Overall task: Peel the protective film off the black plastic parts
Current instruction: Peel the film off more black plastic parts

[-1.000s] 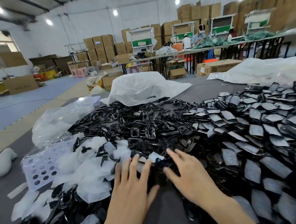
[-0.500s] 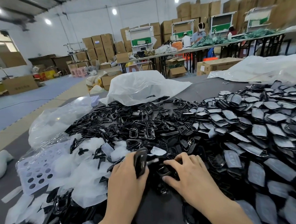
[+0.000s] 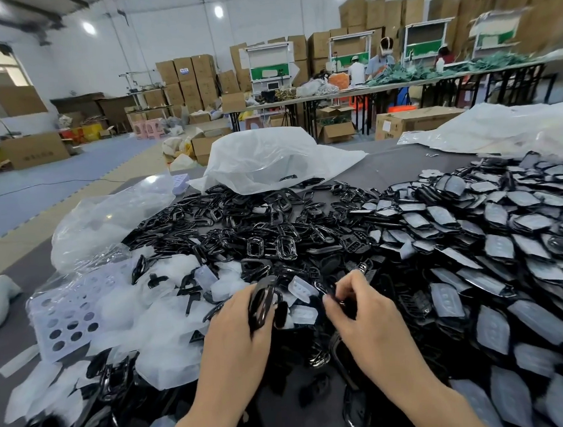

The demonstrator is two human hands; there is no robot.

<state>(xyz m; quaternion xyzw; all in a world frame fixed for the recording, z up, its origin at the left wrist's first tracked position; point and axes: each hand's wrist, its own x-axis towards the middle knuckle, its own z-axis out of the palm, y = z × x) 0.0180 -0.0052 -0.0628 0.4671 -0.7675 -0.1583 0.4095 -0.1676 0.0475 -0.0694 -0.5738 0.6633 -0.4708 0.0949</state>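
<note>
Gripping black part (image 3: 262, 304), left fingers (image 3: 236, 304) curled

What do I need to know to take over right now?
Left hand grips a black part upright.
Right hand pinches a dark piece beside it; I cannot tell whether it is film or a part.
Filmed parts are heaped on the right, bare parts in the centre, peeled film on the left.
Many are done; the big filmed heap is left.

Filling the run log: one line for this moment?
left hand: holds black part | right hand: pinches second part | pile: underneath
</note>
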